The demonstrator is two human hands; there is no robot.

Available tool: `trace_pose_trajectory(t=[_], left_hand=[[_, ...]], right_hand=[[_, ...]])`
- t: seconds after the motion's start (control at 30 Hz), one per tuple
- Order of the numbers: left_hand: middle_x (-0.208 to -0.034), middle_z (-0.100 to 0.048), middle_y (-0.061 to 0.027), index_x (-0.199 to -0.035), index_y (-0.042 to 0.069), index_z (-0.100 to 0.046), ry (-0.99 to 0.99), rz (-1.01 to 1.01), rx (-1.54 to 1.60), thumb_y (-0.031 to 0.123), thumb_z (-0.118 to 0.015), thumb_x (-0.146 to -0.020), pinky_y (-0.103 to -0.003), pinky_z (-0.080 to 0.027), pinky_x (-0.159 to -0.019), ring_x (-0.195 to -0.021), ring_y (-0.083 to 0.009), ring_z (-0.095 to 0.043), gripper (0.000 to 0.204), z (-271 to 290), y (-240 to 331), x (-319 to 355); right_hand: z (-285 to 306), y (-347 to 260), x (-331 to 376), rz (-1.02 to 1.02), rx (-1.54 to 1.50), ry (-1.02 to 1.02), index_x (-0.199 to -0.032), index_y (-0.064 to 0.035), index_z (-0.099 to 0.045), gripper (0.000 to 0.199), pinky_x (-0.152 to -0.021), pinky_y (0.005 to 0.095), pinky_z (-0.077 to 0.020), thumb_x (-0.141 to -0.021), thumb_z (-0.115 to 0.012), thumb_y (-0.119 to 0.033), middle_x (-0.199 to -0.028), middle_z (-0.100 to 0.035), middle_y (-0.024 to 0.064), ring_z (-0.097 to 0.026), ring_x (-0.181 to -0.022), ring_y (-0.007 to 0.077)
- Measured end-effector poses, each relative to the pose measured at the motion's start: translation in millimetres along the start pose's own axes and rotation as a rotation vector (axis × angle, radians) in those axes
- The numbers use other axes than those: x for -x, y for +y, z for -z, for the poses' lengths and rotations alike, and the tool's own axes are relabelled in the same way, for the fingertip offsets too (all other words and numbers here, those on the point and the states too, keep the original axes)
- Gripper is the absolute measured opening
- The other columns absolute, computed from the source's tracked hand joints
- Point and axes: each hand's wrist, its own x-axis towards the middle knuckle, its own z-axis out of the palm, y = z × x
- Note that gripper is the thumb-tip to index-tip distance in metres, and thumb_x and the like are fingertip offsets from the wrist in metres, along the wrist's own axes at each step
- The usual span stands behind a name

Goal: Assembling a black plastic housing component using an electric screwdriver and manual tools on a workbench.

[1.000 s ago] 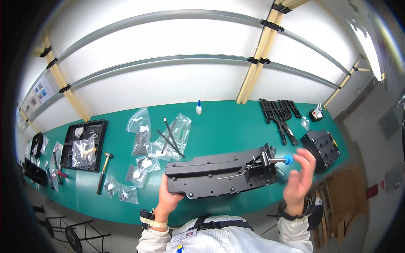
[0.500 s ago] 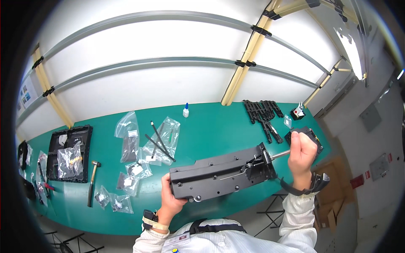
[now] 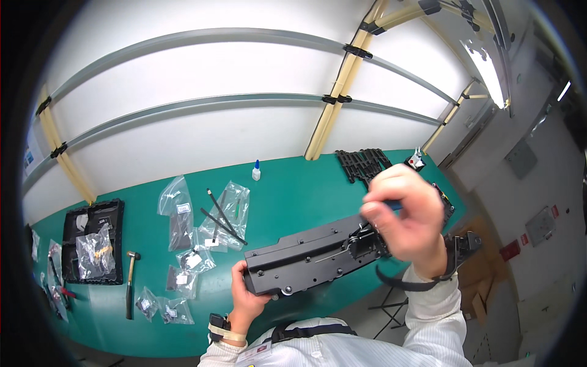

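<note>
Since half a second ago, the right hand (image 3: 408,215) has been brought up and in over the right end of the long black part (image 3: 299,260), so that end is mostly hidden now. Something blue, likely a handle (image 3: 393,205), is seen between its bent fingers and thumb and seems to be gripped; whether it is being turned cannot be told. At its left end, the black part is still gripped by the left hand (image 3: 246,298), so it looks well steadied, held up near the front edge of the bench (image 3: 287,208). Past it, two black sticks (image 3: 225,221) and clear bags (image 3: 176,217) are spread out, with a hammer (image 3: 130,284) and a black tray (image 3: 119,244) nearer the left end. Along the back edge, black links (image 3: 361,164) are laid toward the right corner.
</note>
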Motion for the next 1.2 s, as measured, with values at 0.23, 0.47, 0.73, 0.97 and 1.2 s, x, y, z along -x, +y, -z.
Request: trace_pose_trajectory(t=[0.23, 0.47, 0.73, 0.97, 1.2], left_hand=[[-0.12, -0.059, -0.0111, -0.133, 0.003, -0.046, 0.074, -0.035, -0.121, 0.006, -0.09, -0.055, -0.037, -0.048, -0.102, -0.11, -0.0247, -0.061, 0.089, 8, 0, 1], [-0.125, -0.059, -0.0098, -0.137, 0.004, -0.045, 0.066, -0.018, 0.032, 0.003, -0.087, -0.053, -0.039, -0.048, -0.104, -0.115, -0.0244, -0.059, 0.094, 2, -14, 4], [-0.131, -0.056, -0.0109, -0.145, 0.003, -0.041, 0.098, -0.001, 0.133, 0.009, -0.079, -0.069, -0.036, -0.047, -0.107, -0.123, -0.0219, -0.058, 0.085, -5, -9, 13], [-0.128, -0.063, -0.0117, -0.139, -0.002, -0.049, 0.15, -0.103, -0.07, 0.042, -0.069, -0.093, -0.037, -0.05, -0.101, -0.116, -0.0216, -0.062, 0.067, 0, -41, 27], [-0.111, -0.072, -0.0138, -0.123, -0.005, -0.063, 0.407, -0.039, -0.108, 0.037, -0.065, -0.096, -0.039, -0.054, -0.09, -0.102, -0.0246, -0.069, 0.049, -7, -60, 33]], right_hand=[[19, 16, 24, -0.207, 0.146, 0.14, -0.103, 0.0015, -0.067, 0.01, -0.075, 0.0288, -0.0502, -0.095, -0.064, 0.007, -0.091, -0.066, 0.0093, -0.063, -0.082, 0.0192], [31, 72, 159, -0.707, -0.14, 0.274, -0.114, 0.0012, -0.064, 0.013, -0.081, 0.024, -0.0483, -0.103, -0.061, -0.004, -0.105, -0.063, 0.0033, -0.06, -0.093, 0.0095], [2, 81, 227, -0.812, -0.514, 0.316, -0.14, 0.0032, -0.052, 0.041, -0.098, 0.0357, -0.0503, -0.106, -0.061, -0.018, -0.124, -0.063, 0.0099, -0.062, -0.111, 0.0192], [4, 88, 221, -0.677, -0.584, 0.384, -0.155, 0.0037, -0.035, 0.075, -0.103, 0.0393, -0.0487, -0.104, -0.064, -0.043, -0.143, -0.053, 0.0156, -0.06, -0.121, 0.0238], [-3, 97, 208, -0.625, -0.75, 0.251, -0.153, 0.0044, -0.037, 0.091, -0.103, 0.0403, -0.0469, -0.095, -0.072, -0.056, -0.137, -0.054, 0.0168, -0.061, -0.116, 0.0246]])
